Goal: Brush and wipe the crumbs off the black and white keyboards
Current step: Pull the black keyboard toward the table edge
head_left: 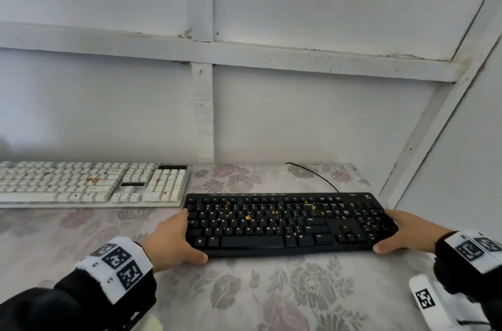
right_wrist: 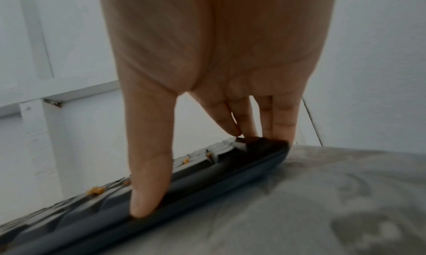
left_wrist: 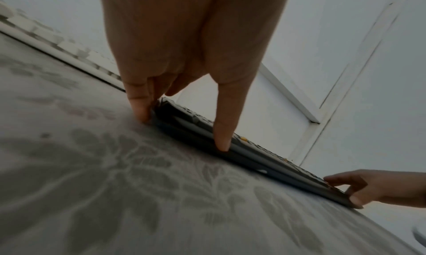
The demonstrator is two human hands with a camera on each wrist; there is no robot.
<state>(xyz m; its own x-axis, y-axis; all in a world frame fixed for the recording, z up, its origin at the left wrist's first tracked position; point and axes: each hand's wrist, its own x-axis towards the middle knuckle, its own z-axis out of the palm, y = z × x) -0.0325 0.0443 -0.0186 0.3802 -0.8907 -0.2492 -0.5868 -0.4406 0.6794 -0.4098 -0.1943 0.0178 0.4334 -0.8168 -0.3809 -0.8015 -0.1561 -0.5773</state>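
Note:
The black keyboard (head_left: 271, 224) lies on the flowered cloth, right of centre, with orange crumbs (head_left: 248, 217) scattered over its keys. My left hand (head_left: 187, 237) grips its left end, thumb on the front edge and fingers at the side. My right hand (head_left: 389, 231) grips the right end the same way. The left wrist view shows my left hand (left_wrist: 182, 131) on the keyboard (left_wrist: 253, 155) and my right hand (left_wrist: 359, 189) at the far end. In the right wrist view my right hand (right_wrist: 198, 167) has its fingers on the end keys (right_wrist: 230, 145). The white keyboard (head_left: 81, 184) lies at the back left with a few crumbs.
A table under a flowered cloth (head_left: 271, 292) stands in a white panelled corner. The black keyboard's cable (head_left: 315, 174) runs back toward the wall. A white device with a marker tag (head_left: 426, 300) lies at the front right. The white keyboard's right end nearly meets the black keyboard's back left corner.

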